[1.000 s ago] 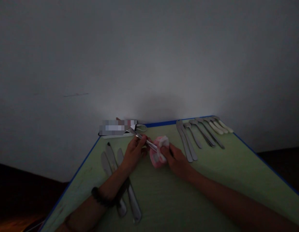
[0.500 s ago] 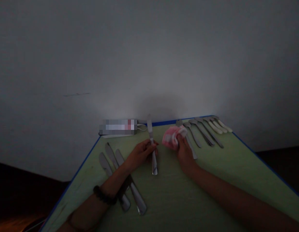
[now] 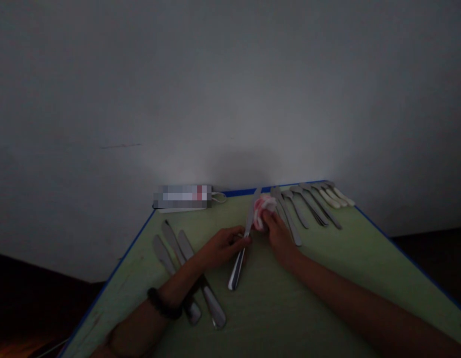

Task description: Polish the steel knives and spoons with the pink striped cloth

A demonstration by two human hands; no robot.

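Mid-frame, left hand [image 3: 226, 245] pinches a silver metal knife [image 3: 236, 270] as right hand [image 3: 280, 238] returns a clutched pink-and-white cloth [image 3: 261, 214] bladeside, wiping apparently resumed.

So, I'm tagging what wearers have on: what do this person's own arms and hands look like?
The left hand and right hand are both ungloved. A dark, beaded-looking bracelet circles the left forearm near the wrist; the right forearm shows nothing worn.
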